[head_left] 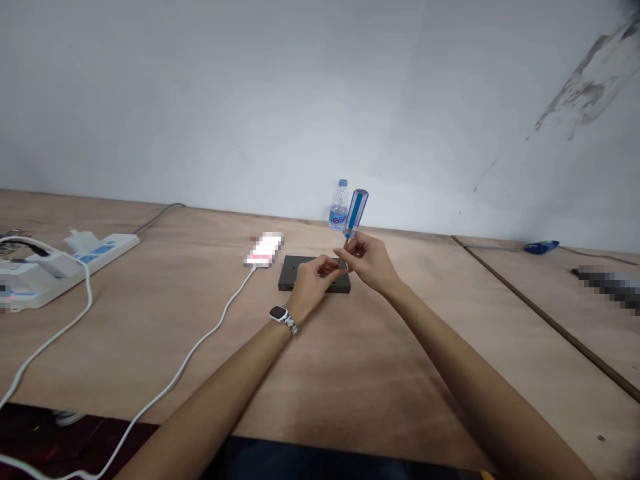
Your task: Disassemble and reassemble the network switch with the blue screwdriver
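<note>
A screwdriver (356, 212) with a clear and blue handle stands nearly upright, leaning slightly right, its tip downward. My right hand (371, 261) is closed, thumb and fingers pinching its metal shaft below the handle. Closed too, my left hand (313, 283) pinches the shaft's lower end; whether a small part is also between those fingertips is hidden. Beneath the hands a flat black box (289, 272) lies on the table, partly covered by my left hand. A watch (279, 313) and a bracelet are on my left wrist.
Behind the screwdriver, a water bottle (338, 210) stands near the wall. A phone (265, 250) with a white cable (220, 320) lies left of the box. Farther left is a white power strip (107, 252) with plugs. A seam (540, 310) crosses the wooden table (380, 373) at right.
</note>
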Available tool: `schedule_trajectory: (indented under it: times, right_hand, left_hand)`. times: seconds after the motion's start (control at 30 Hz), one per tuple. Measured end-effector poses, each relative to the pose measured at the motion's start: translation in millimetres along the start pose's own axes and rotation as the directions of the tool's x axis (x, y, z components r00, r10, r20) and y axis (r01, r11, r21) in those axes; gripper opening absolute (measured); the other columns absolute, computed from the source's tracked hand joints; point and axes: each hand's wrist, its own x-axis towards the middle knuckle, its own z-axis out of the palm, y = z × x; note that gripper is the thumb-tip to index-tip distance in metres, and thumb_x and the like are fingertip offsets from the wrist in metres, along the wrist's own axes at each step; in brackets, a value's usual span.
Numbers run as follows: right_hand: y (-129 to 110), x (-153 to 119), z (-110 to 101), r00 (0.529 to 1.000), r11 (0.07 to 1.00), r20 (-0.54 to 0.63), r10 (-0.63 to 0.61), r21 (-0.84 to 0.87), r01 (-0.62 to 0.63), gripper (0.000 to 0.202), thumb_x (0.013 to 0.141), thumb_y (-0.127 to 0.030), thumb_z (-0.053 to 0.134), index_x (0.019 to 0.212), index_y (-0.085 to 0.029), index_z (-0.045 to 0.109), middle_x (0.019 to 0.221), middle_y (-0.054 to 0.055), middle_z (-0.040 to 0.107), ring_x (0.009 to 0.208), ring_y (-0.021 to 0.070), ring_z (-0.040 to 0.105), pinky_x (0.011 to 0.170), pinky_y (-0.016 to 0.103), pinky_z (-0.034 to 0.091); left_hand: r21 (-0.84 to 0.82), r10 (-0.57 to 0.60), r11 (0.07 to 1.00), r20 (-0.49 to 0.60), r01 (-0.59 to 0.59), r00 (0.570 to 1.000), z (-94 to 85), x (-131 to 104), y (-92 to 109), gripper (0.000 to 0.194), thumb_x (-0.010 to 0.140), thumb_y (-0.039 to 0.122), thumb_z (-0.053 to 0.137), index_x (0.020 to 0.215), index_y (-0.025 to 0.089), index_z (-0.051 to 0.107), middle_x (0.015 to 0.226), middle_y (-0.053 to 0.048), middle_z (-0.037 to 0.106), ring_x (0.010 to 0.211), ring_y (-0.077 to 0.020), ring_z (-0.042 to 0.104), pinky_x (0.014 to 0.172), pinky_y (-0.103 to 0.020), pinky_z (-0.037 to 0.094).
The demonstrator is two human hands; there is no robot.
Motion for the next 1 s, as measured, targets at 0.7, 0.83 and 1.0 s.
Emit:
schedule_trajectory:
  times: [0.7, 0.83, 1.0]
  right_hand:
    - [-9, -1, -14, 0.964, 0.994, 0.250, 0.091, 0.029, -0.101, 0.029, 0.090, -0.042, 0.066, 0.100, -0.015, 0.074, 0.095, 0.009, 0.077, 0.075, 0.0200, 0.072, 0.059, 0.030, 0.058]
    - [-9, -1, -12, 0.971, 0.993, 0.215, 0.103, 0.037, -0.113, 0.029, 0.090, -0.043, 0.066, 0.096, -0.016, 0.074, 0.086, 0.007, 0.076, 0.070, 0.0194, 0.071, 0.056, 0.029, 0.057]
    - [-4, 1, -9, 0.979, 0.992, 0.174, 0.105, 0.055, -0.116, 0.030, 0.085, -0.046, 0.073, 0.079, -0.017, 0.068, 0.075, 0.006, 0.072, 0.064, 0.0191, 0.069, 0.054, 0.030, 0.056]
  left_hand:
    - [0.061, 0.056, 0.996, 0.079, -0.061, 0.995, -2.3, -5, -1, 0.028, 0.097, 0.037, 0.057, 0.108, 0.020, 0.076, 0.104, -0.005, 0.079, 0.092, -0.0223, 0.073, 0.083, -0.031, 0.053]
    - [0.081, 0.081, 0.993, 0.097, -0.089, 0.992, -2.3, -5, -2, 0.030, 0.100, 0.034, 0.052, 0.111, 0.020, 0.075, 0.105, -0.005, 0.079, 0.094, -0.0220, 0.073, 0.084, -0.031, 0.053]
    - [0.082, 0.063, 0.994, 0.087, -0.070, 0.994, -1.2, -6, -2, 0.029, 0.099, 0.035, 0.053, 0.112, 0.021, 0.075, 0.105, -0.005, 0.079, 0.094, -0.0219, 0.073, 0.086, -0.031, 0.054]
